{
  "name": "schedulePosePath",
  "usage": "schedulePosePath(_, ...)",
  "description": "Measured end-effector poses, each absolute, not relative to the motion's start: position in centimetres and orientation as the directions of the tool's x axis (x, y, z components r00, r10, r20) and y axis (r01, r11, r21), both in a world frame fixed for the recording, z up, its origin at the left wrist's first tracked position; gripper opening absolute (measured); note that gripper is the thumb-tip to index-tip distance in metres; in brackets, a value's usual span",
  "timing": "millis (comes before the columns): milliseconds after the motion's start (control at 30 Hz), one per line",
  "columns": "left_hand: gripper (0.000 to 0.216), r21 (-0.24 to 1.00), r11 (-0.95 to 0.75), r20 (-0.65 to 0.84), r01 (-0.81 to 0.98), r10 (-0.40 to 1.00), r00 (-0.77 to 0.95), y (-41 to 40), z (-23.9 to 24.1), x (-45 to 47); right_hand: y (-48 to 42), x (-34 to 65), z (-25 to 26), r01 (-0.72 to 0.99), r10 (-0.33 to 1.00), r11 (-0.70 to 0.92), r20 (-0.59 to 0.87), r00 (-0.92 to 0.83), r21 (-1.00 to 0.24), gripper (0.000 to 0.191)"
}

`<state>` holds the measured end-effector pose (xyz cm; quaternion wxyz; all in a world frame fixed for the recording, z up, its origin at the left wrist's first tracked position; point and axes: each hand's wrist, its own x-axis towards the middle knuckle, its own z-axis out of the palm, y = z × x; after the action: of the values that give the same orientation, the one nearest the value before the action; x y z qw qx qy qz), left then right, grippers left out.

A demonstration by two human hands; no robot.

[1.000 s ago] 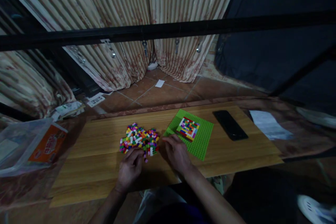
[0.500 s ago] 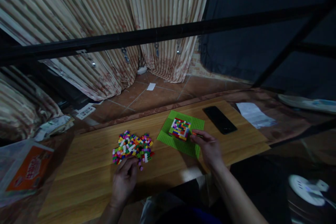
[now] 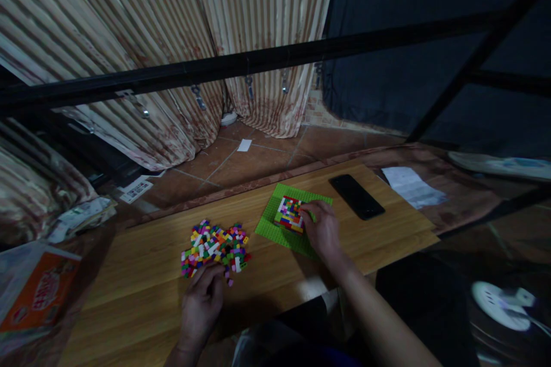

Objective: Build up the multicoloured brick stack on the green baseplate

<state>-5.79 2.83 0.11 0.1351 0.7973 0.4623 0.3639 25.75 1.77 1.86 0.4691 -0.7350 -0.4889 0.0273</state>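
A square block of many-coloured building bricks (image 3: 289,215) stands on a green studded baseplate (image 3: 267,228). My right hand (image 3: 322,231) is at the block's right side, thumb and forefinger pinched at its top edge. The small orange brick in that pinch is mostly hidden by the fingertips. To the left lies a loose pile of small coloured bricks (image 3: 215,245). My left hand (image 3: 201,298) rests at the near edge of this pile, fingers curled and closed; whatever they hold, if anything, is hidden.
A black phone (image 3: 356,196) lies on the wooden table (image 3: 138,266) right of the baseplate. White paper (image 3: 413,186) sits beyond the table's right end. An orange-labelled plastic box (image 3: 41,292) is at the left. A dark metal bar (image 3: 267,61) crosses before the curtains.
My right hand has moved left from beside the baseplate's right edge onto the block's top edge, carrying the orange brick. My left hand stays by the pile. The view has shifted slightly.
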Motion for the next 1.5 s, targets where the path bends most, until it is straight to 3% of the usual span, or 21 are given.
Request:
schedulePosePath(200,0.016,0.546,-0.536,0.454,0.644,0.835,0.310,2.9,0.0,-5.9,2.7,25.7,1.0,0.628,0.689,-0.077,0.414,0.595,-0.774,0.017)
schedulePosePath(400,0.016,0.543,-0.539,0.454,0.644,0.833,0.316,2.9,0.1,-5.9,3.8,25.8,-0.5,0.182,0.674,0.001,0.135,0.726,-0.983,0.019)
schedulePosePath(700,0.017,0.525,-0.551,0.465,0.648,0.824,0.323,3.0,0.0,-6.0,4.8,25.7,-1.5,-0.217,0.682,0.092,-0.097,0.725,-0.972,0.049)
schedulePosePath(833,0.017,0.524,-0.557,0.476,0.644,0.819,0.322,3.0,-0.1,-5.9,5.1,25.9,-1.3,-0.286,0.665,0.097,-0.152,0.732,-0.953,0.051)
schedulePosePath(1100,0.017,0.514,-0.580,0.501,0.632,0.801,0.328,3.2,-0.1,-5.9,4.9,26.1,-1.6,-0.217,0.676,0.075,-0.111,0.729,-0.973,0.057)
schedulePosePath(1233,0.015,0.529,-0.580,0.496,0.620,0.803,0.329,3.0,0.1,-5.7,3.0,25.9,-0.9,0.052,0.639,0.013,0.048,0.768,-0.999,0.061)
schedulePosePath(1333,0.017,0.551,-0.562,0.469,0.617,0.820,0.328,2.7,0.4,-5.6,1.0,24.7,0.5,0.335,0.597,-0.026,0.254,0.761,-0.942,0.046)
schedulePosePath(1400,0.018,0.561,-0.550,0.457,0.619,0.829,0.324,2.6,0.6,-5.4,-0.2,23.1,1.4,0.471,0.659,0.017,0.364,0.659,-0.882,0.030)
schedulePosePath(1500,0.018,0.564,-0.549,0.461,0.616,0.829,0.316,2.5,0.7,-5.2,-1.1,19.8,1.9,0.536,0.830,0.142,0.395,0.394,-0.832,0.018)
